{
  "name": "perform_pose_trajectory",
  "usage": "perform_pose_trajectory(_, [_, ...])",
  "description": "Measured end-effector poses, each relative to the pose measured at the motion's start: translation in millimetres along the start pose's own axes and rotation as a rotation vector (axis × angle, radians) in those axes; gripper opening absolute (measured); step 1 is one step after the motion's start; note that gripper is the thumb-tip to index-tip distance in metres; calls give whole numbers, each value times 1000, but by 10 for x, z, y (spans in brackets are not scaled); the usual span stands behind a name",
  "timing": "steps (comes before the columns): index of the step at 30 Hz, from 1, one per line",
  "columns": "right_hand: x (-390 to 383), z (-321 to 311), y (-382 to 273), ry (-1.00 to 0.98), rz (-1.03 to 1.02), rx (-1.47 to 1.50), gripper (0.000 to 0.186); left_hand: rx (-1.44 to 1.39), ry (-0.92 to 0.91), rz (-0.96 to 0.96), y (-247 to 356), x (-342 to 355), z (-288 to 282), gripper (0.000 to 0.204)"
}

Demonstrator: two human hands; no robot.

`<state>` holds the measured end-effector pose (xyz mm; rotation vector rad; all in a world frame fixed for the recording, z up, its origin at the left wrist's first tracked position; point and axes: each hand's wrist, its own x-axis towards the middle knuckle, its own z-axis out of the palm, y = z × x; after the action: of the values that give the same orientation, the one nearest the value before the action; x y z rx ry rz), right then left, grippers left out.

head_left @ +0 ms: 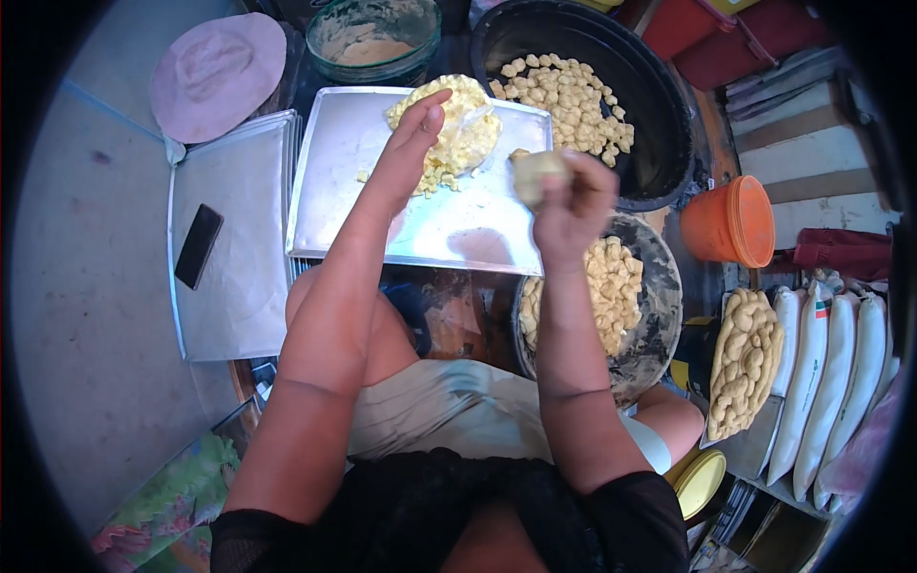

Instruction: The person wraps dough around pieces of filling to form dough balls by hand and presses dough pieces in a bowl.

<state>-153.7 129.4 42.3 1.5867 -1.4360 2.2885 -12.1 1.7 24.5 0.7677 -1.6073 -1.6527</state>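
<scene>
The right hand [578, 205], blurred, grips a pale lump of dough [537, 179] between thumb and fingers at the right edge of the silver tray [334, 172]. The left hand [409, 158] is open, fingers stretched out, over the middle of the tray, beside a clear plastic bag of yellow cubes [473, 138] near the tray's far edge; whether it touches the bag I cannot tell. A few loose cubes [437, 180] lie on the tray just in front of the bag.

Beyond the tray's far right corner, a large black basin [659, 105] holds round dough balls [568, 100]. Off its near right corner, a flour-dusted basin [657, 296] holds more dough pieces [611, 277], partly hidden by the right forearm. Behind the tray is a green bowl [430, 59] with pale powder inside. To the tray's left, a dark phone [199, 246] rests on a second metal tray [244, 286], with a pink hat [218, 72] beyond. Well to the tray's right stands an orange bucket [721, 222].
</scene>
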Motion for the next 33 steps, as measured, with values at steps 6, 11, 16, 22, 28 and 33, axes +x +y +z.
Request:
perform_pose_trajectory(6, [564, -499, 719, 128, -94, -1101, 57, 93, 83, -19, -129, -1, -52, 61])
perform_pose_trajectory(11, [-168, -509, 1440, -727, 739, -1248, 67, 153, 59, -68, -189, 69, 6, 43])
perform_pose_trajectory(16, [-570, -385, 1236, -486, 389, -770, 39, 291, -27, -139, -408, -22, 293, 46])
perform_pose_trajectory(22, [-563, -260, 998, -547, 190, -594, 37, 336, -82, -84, -607, -48, 472, 52])
perform_pose_trajectory(28, [-590, -164, 1212, -671, 319, -846, 43, -276, 162, -172, -191, 91, 281, 28])
perform_pose_trajectory(33, [-503, 71, 1231, -783, 350, -943, 24, -755, 27, -236, -140, 69, 42, 26])
